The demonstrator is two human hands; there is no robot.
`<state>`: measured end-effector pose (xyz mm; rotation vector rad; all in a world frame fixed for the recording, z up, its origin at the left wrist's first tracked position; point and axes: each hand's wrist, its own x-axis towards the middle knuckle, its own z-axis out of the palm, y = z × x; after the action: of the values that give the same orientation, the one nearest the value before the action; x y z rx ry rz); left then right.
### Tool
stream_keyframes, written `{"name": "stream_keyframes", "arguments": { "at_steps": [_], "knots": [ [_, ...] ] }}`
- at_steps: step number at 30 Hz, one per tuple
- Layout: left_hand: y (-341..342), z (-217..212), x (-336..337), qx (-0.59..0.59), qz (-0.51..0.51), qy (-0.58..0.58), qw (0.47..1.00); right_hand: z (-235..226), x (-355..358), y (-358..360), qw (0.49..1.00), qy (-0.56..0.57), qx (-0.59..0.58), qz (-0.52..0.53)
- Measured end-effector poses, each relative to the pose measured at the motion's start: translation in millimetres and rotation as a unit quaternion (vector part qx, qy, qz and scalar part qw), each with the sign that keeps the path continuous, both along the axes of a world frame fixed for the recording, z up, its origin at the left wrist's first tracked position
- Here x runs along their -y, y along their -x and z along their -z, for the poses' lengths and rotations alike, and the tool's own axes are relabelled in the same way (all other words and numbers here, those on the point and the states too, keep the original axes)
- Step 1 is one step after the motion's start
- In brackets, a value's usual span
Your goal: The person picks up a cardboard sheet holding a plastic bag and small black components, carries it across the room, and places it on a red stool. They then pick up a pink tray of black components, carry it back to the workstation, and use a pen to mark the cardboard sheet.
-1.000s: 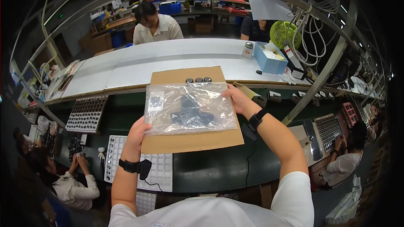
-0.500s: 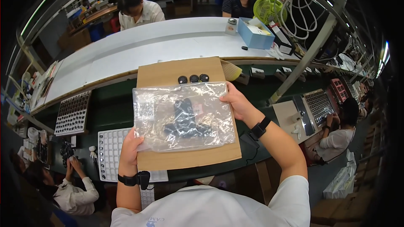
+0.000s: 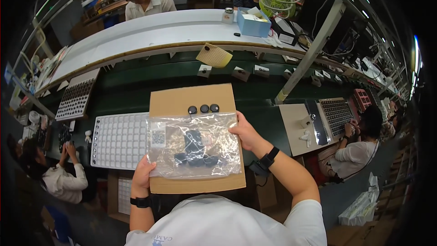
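Observation:
A clear plastic bag (image 3: 223,140) lies flat against a brown cardboard sheet (image 3: 191,94), with dark parts visible through the film. A square printed code shows near the bag's left side. My left hand (image 3: 143,172) grips the lower left edge of the bag and cardboard, thumb on top. On the right edge, higher up, my right hand (image 3: 248,133) pinches them with its thumb over the film. The fingers beneath are hidden. Just above the bag's top edge, three small round black pieces (image 3: 204,108) sit in a row on the cardboard.
Left of the cardboard lies a white compartment tray (image 3: 119,139). A tray of dark parts (image 3: 78,95) is farther left. A yellow sheet (image 3: 214,55) hangs at the shelf edge (image 3: 150,45). A metal post (image 3: 314,45) rises at right. Co-workers sit on both sides and across.
My view has shifted, and the cardboard with the bag appears lower and slightly left. More of the white tray and the yellow sheet shows. Both hands keep the same grip.

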<state>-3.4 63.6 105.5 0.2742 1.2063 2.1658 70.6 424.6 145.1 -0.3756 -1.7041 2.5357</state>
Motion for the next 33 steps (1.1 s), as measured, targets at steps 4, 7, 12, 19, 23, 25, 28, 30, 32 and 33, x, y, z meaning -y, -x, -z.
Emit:
{"name": "stream_keyframes", "arguments": {
  "at_steps": [4, 7, 12, 19, 23, 25, 28, 30, 32, 33],
  "knots": [
    [-48.0, 38.8, -14.4, 0.024, 0.011, 0.010, 1.000, 18.8, -12.5, -57.1, 0.999, -0.012, 0.033, 0.009],
    [-75.9, 55.6, -32.5, 0.031, 0.037, 0.029, 0.998, 33.8, -24.1, -92.3, 0.998, -0.011, 0.054, 0.021],
    [-106.7, 74.9, -61.4, 0.041, 0.057, 0.039, 0.997, 69.1, -50.1, -139.1, 0.997, -0.002, 0.061, 0.047],
    [-132.0, 126.5, -88.9, 0.013, 0.107, 0.128, 0.986, 95.6, -66.7, -179.8, 0.995, -0.026, 0.074, 0.065],
    [-146.7, 156.5, -99.3, -0.005, 0.072, 0.179, 0.981, 121.5, -71.1, -198.1, 0.993, -0.036, 0.083, 0.072],
    [-155.1, 172.9, -99.1, 0.024, 0.053, 0.191, 0.980, 138.1, -70.7, -207.0, 0.991, -0.028, 0.089, 0.093],
    [-162.1, 186.3, -94.1, 0.040, 0.063, 0.272, 0.959, 144.6, -60.8, -215.1, 0.986, -0.038, 0.133, 0.093],
    [-168.5, 197.2, -91.6, 0.027, 0.062, 0.289, 0.955, 151.0, -57.8, -218.0, 0.981, -0.043, 0.161, 0.095],
    [-183.1, 207.2, -85.9, 0.032, 0.065, 0.301, 0.951, 161.4, -55.0, -222.2, 0.982, -0.034, 0.164, 0.084],
    [-187.3, 213.0, -84.0, 0.026, 0.052, 0.308, 0.950, 168.1, -54.9, -223.0, 0.983, -0.030, 0.163, 0.082]
  ]
}}
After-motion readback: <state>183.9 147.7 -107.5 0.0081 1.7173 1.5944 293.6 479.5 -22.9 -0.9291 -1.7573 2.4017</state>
